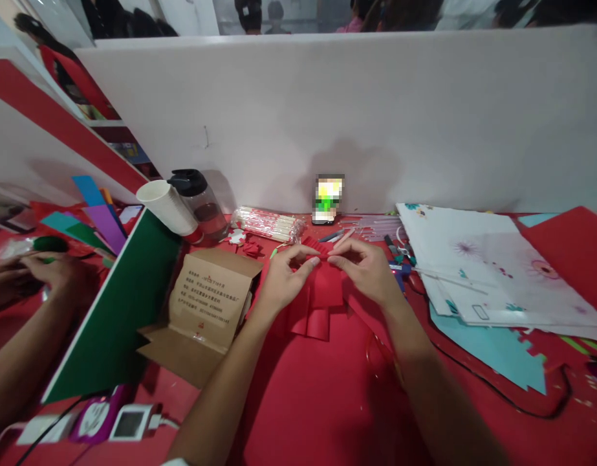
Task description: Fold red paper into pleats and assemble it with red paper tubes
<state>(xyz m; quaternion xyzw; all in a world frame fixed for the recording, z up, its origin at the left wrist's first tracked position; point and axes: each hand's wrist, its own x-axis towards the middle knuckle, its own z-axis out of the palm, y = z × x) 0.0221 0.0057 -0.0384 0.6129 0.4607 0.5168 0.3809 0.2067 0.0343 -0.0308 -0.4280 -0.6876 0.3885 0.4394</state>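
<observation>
Between my two hands is a strip of red paper with narrow folds. My left hand pinches its left end between thumb and fingers. On the other end my right hand does the same, the two sets of fingertips close together. Just below them lie several cut pieces of red paper on the red tabletop. Scissors with red handles seem to lie beside my right forearm, partly hidden by it.
An open cardboard box and a green board stand left, with a bottle and paper cups behind. A phone leans on the white partition. Printed white sheets lie right. Another person's hands work far left.
</observation>
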